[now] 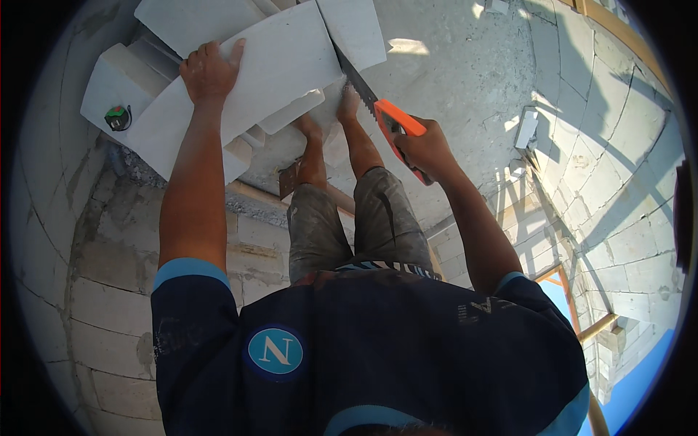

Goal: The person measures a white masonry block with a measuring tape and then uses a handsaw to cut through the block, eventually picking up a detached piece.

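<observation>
My left hand (211, 70) rests on top of a long pale aerated concrete block (280, 65), near its far edge, with the thumb spread from the fingers. In my right hand (425, 149) is the orange and black handle of a hand saw (390, 115), the fingers wrapped around it. The toothed blade points away and to the left. Its far part lies in a narrow gap between the long block and a paler piece (356, 29) to the right; I cannot tell whether they are still joined. White dust shows by the blade.
More pale blocks (190, 25) lie beneath and beyond. A black and green tape measure (117, 118) sits on a block at the left. My bare feet (349, 105) stand close to the blade. Block walls (582, 145) surround the concrete floor (451, 73); rubble (145, 168) lies at the left.
</observation>
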The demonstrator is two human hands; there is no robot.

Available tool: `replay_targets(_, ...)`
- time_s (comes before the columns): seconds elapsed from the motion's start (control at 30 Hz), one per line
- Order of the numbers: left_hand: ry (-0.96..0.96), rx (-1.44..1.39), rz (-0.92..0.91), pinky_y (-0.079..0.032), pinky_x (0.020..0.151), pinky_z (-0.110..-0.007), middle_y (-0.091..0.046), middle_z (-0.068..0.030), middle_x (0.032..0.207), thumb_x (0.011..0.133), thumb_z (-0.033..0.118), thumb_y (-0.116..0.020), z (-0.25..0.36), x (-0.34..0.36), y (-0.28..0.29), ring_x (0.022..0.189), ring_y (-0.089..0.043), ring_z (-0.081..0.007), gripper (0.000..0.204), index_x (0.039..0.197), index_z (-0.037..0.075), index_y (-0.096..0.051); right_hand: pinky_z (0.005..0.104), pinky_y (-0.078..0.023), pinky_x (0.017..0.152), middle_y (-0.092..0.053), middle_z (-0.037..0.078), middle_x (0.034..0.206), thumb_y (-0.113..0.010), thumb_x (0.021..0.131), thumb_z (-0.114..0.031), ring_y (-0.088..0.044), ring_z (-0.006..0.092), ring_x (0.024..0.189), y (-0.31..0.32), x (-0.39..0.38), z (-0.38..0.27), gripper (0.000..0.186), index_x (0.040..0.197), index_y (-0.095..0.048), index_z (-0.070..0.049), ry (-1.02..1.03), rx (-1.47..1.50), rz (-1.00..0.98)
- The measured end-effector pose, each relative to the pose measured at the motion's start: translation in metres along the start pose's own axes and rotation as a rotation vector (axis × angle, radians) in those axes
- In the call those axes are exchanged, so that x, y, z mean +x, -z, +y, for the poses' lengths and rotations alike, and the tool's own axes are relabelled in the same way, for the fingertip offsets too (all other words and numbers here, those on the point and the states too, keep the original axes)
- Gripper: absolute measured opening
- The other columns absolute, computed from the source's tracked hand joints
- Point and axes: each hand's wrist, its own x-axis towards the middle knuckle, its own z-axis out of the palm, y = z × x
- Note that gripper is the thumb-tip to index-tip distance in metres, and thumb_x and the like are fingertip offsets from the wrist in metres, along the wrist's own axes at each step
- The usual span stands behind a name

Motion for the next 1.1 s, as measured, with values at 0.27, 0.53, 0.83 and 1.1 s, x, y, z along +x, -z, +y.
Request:
replay_targets(0.27,0.060,-0.014,-0.060,-0.044,0.094,-0.044,-0.074,-0.0083,0.101,0.096,0.070,-0.050,-0.008,-0.014,0.004,0.100,-0.067,-0.0277,0.064,0.102,0.011,-0.075,0.0307,-0.044,0.050,-0.059,0.005,0.065,-0.065,0.086,-0.012,-0.053,0.0104,0.053,0.019,-0.060,-0.013,0.015,0.089,-0.065,0.003,-0.119,-0.043,0.007)
replay_targets(0.53,0.011,-0.057,-0.025,-0.043,0.094,-0.044,-0.073,-0.0085,0.098,0.096,0.071,-0.048,0.009,-0.003,0.008,0.098,-0.066,-0.0282,0.066,0.096,0.010,-0.074,0.0303,-0.043,0.049,-0.058,0.003,0.064,-0.067,0.086,-0.010,-0.051,0.0095,0.052,-0.011,0.051,-0.036,0.012,0.085,-0.063,0.002,-0.099,0.049,-0.062)
replay_targets(0.83,0.006,-0.067,0.006,-0.044,0.095,-0.045,-0.074,-0.0092,0.098,0.096,0.072,-0.049,-0.001,-0.008,0.003,0.099,-0.067,-0.0286,0.067,0.097,0.010,-0.073,0.0305,-0.045,0.052,-0.061,0.003,0.071,-0.068,0.088,-0.012,-0.054,0.0087,0.058,-0.006,-0.047,0.022,0.023,0.105,-0.070,0.003,0.002,0.050,0.024)
replay_targets(1.1,-0.010,-0.035,0.052,-0.045,0.093,-0.044,-0.074,-0.0082,0.096,0.096,0.069,-0.052,-0.007,-0.021,-0.006,0.099,-0.067,-0.0293,0.063,0.097,0.010,-0.073,0.0315,-0.052,0.065,-0.064,0.004,0.073,-0.065,0.089,-0.012,-0.059,0.0115,0.065,-0.012,-0.054,0.046,0.028,0.111,-0.070,0.004,0.127,-0.037,0.040)
